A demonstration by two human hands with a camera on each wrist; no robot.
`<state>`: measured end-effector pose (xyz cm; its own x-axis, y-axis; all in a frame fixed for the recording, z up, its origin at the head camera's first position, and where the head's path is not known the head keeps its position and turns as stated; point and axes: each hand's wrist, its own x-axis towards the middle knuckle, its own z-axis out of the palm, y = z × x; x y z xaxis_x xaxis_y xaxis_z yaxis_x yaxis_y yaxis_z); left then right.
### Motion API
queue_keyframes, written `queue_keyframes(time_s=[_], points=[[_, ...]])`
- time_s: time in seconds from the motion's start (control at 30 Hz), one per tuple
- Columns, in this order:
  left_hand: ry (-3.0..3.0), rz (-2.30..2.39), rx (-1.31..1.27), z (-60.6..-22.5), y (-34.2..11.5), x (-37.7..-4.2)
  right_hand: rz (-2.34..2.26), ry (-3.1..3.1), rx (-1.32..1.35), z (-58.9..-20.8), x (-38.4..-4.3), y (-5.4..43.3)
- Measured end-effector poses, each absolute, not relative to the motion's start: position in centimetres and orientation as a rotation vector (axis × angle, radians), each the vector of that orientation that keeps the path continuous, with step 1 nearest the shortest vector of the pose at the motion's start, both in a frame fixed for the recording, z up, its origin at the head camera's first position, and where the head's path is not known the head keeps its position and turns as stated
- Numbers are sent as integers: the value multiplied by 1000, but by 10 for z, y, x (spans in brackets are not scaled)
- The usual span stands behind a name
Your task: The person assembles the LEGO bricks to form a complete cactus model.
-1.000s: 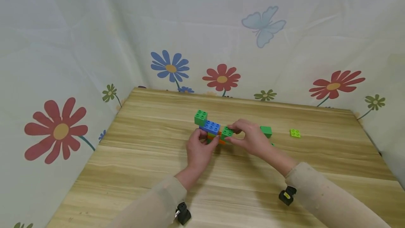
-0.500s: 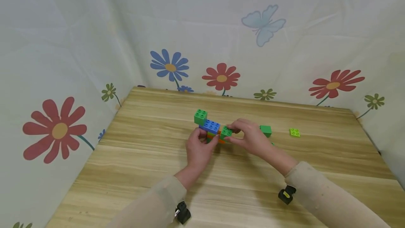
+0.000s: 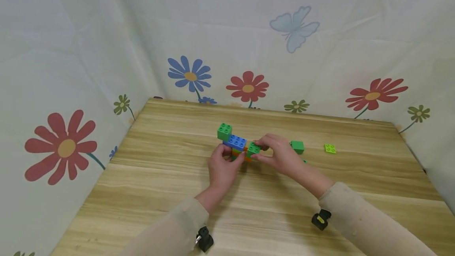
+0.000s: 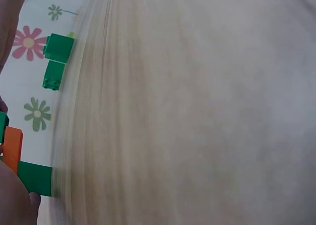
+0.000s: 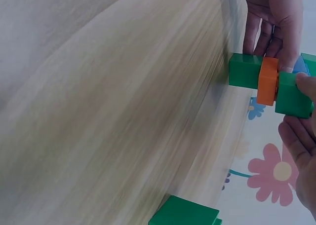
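In the head view, a toy brick build sits mid-table, with a green brick raised at its left end on a blue brick. My left hand grips the build's lower part between thumb and fingers. At the right end, my right hand pinches a green brick by its sides. The right wrist view has that pinched brick against an orange brick, with another green brick below it on the table. Fingers partly cover the build; whether the pinched brick is fully pressed on, I cannot tell.
Beyond the right hand lies a loose green brick, and a light-green flat brick is farther right. A second loose green brick shows in the left wrist view. A flowered curtain borders the wooden table.
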<state>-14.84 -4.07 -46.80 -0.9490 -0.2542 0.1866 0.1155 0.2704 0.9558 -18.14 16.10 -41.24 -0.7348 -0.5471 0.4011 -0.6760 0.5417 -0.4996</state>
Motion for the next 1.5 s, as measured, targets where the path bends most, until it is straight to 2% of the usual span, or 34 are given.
queue_keyframes(time_s=[0.37, 0.73, 1.5], points=[[-2241, -1738, 120, -468, -40, -148, 965, -2553, 1029, -415, -180, 160], [-2254, -1713, 153, -471, -39, -150, 1067, -2563, 899, -415, -183, 175], [-2275, -1717, 191, -471, -39, -151, 973, -2760, 862, -451, -189, 204]])
